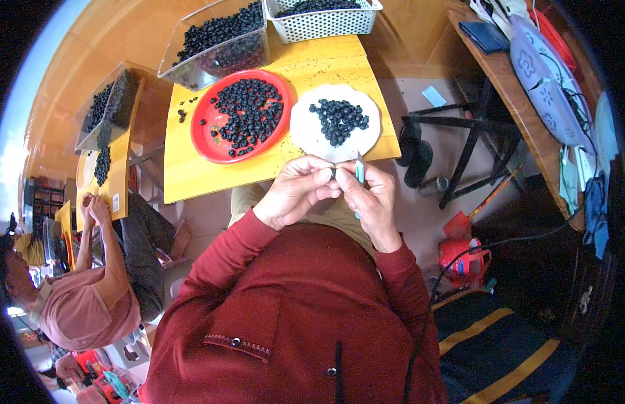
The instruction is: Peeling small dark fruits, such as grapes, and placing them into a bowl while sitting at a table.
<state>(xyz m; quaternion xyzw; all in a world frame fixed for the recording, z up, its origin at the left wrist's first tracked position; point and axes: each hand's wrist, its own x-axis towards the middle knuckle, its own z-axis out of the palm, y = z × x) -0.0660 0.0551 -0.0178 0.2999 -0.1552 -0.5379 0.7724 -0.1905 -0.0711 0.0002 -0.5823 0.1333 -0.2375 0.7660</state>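
At the near edge of the yellow table (312,64) my two hands meet just below a white plate (306,138). My left hand (295,192) is closed, pinching a small black round piece (334,173) between thumb and finger. Closed around a slim light-blue knife (359,172), my right hand (373,202) has its thumb against the same piece. The knife's pointed tip sticks up past my fingers. A heap of black round pieces (339,120) lies on the white plate. To its left, a red plate (203,145) carries many more.
Behind the plates stand a clear bin (211,73) and a white perforated basket (326,28), both filled with black pieces. A co-worker (90,303) sits at the left beside another clear bin (90,139). At the right are a wooden bench (491,81) and a black folding stand (484,128).
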